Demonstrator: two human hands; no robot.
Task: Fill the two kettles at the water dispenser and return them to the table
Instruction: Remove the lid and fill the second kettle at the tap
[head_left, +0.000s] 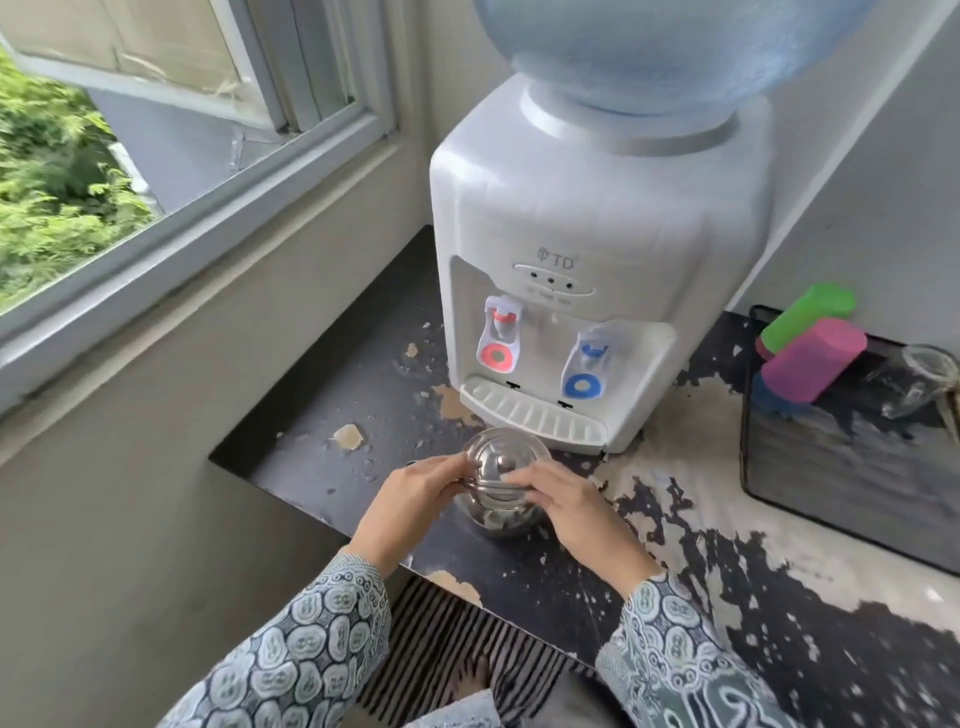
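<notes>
A small round kettle of shiny stainless steel (503, 486) stands on the black counter with peeling, worn surface (332, 415), just in front of the white tabletop water dispenser (597, 218). The kettle is near the ribbed drip tray (535, 415) of the dispenser, more under the red tap (498, 338) side than under the blue tap (587, 364). Its lid is on.

Both hands are on the kettle. The left hand (410, 499) holds it from the left side, with the fingers closed on the thin metal handle near the lid. The right hand (571, 504) lies on the right side and over the top, its fingers touching the lid; I cannot tell if they grip the knob or only rest on it. Both arms wear sleeves of patterned blue-grey cloth (322, 639).

A large blue water bottle (675, 47) sits upside down on top of the dispenser. To the right, on a dark tray (831, 478), lie a green plastic cup (810, 312), a pink plastic cup (815, 364) and a clear glass (919, 379). At the left is an open window (182, 130) with green leaves outside.
</notes>
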